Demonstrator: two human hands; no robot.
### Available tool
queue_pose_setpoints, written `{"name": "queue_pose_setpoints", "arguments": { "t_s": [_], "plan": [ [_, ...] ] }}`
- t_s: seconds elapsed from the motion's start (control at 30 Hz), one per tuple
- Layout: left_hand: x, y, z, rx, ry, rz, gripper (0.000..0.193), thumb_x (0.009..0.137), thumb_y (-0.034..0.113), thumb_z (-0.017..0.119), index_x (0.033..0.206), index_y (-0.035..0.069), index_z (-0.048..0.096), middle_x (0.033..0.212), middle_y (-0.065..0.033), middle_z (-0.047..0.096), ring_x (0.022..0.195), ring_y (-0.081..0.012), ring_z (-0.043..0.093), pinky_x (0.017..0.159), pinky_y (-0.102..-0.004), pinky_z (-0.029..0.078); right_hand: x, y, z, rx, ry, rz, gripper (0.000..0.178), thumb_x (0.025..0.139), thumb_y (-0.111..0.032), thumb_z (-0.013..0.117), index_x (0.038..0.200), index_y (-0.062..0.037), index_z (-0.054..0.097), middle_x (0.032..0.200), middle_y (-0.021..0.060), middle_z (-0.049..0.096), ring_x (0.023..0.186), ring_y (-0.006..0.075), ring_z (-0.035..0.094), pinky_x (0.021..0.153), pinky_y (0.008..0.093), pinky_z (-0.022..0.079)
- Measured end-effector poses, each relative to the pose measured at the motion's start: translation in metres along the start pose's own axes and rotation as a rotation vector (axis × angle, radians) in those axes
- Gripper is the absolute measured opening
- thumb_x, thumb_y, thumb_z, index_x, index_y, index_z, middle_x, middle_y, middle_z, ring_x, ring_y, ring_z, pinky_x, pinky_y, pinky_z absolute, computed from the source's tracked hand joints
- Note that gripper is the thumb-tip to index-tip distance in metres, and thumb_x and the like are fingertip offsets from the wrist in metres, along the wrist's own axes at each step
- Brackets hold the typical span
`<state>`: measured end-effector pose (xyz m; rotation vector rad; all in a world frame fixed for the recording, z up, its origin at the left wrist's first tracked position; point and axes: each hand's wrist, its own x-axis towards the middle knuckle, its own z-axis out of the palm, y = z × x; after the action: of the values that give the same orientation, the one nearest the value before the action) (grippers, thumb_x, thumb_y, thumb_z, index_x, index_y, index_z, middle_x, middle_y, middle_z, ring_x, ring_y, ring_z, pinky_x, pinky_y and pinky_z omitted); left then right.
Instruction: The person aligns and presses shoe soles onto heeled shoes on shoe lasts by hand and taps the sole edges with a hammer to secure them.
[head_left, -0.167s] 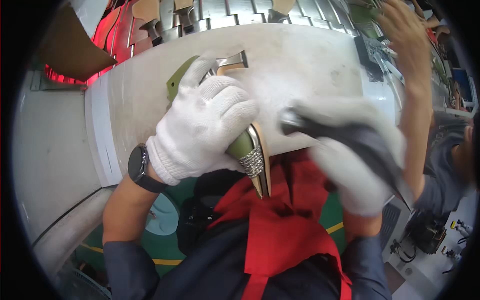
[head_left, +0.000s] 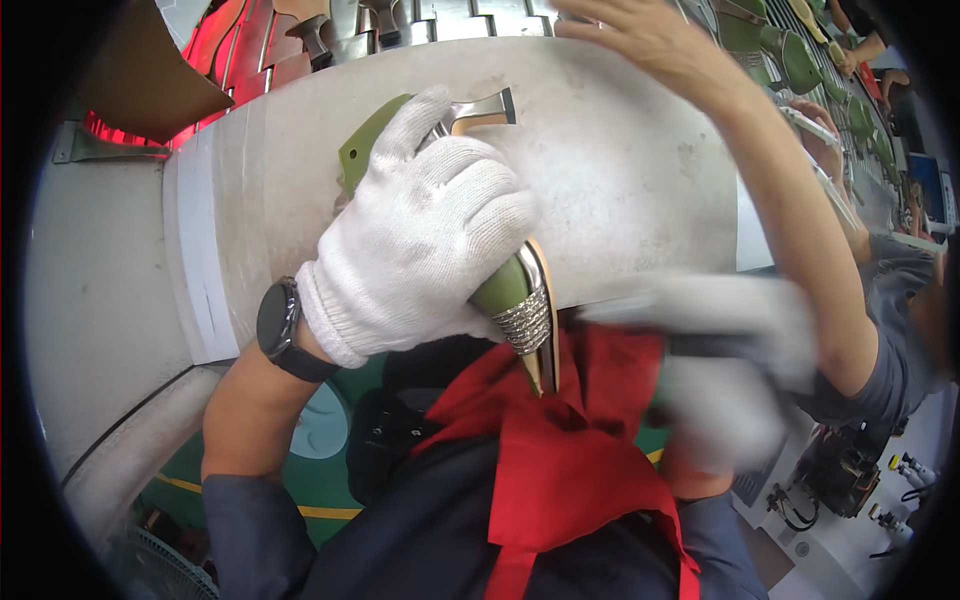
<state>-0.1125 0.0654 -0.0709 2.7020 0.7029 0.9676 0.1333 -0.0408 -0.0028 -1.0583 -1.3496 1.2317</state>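
Note:
My gloved left hand [head_left: 430, 220] is wrapped round a green high-heeled shoe [head_left: 503, 288] on its side. The toe points toward me past the table's near edge, with a silver sparkling band across it. The slim metallic heel points away to the right. Most of the shoe's middle is hidden under my fingers. My gloved right hand [head_left: 728, 405], to the right of the toe and apart from it, is smeared by motion. It is closed round a dark tool [head_left: 715, 346], too blurred to tell its kind.
Another person's bare arm [head_left: 765, 165] reaches in from the right over the pale worktable [head_left: 620, 150]. Beyond the table runs a slatted metal conveyor [head_left: 455, 22] bearing shoes. A brown sheet [head_left: 150, 75] hangs at the upper left. My red apron [head_left: 575, 460] lies below the shoe.
My right hand has swung down toward me with the dark tool. My left hand and the shoe have shifted slightly right. The other person's hand has reached left across the table's far side.

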Motion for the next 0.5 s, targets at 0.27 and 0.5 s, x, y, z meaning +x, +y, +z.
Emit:
{"name": "queue_pose_setpoints", "arguments": {
  "t_s": [0.27, 0.5],
  "plan": [
    [-0.013, -0.003, -0.014, 0.039, 0.01, -0.023, 0.076, 0.058, 0.04, 0.102, 0.119, 0.01, 0.068, 0.106, -0.0076, 0.072, 0.109, -0.0329, 0.072, 0.121, -0.0667, 0.038, 0.057, 0.037, -0.014, -0.725, -0.124, -0.271, 0.027, 0.092, 0.004, 0.075, 0.119, 0.001, 0.071, 0.118, 0.0215, 0.078, 0.112, 0.0305, 0.078, 0.098, 0.047, 0.06],
    [-0.072, 0.006, -0.003, -0.543, 0.322, -0.624, 0.064, 0.1, 0.037, 0.082, 0.15, 0.005, 0.057, 0.142, -0.0136, 0.066, 0.125, -0.0273, 0.068, 0.111, -0.0425, 0.056, 0.038, 0.033, -0.013, -0.88, -0.144, -0.619, 0.069, 0.073, -0.012, 0.091, 0.137, -0.0012, 0.068, 0.145, 0.0281, 0.067, 0.137, 0.0529, 0.063, 0.12, 0.0561, 0.05]
  ]
}}
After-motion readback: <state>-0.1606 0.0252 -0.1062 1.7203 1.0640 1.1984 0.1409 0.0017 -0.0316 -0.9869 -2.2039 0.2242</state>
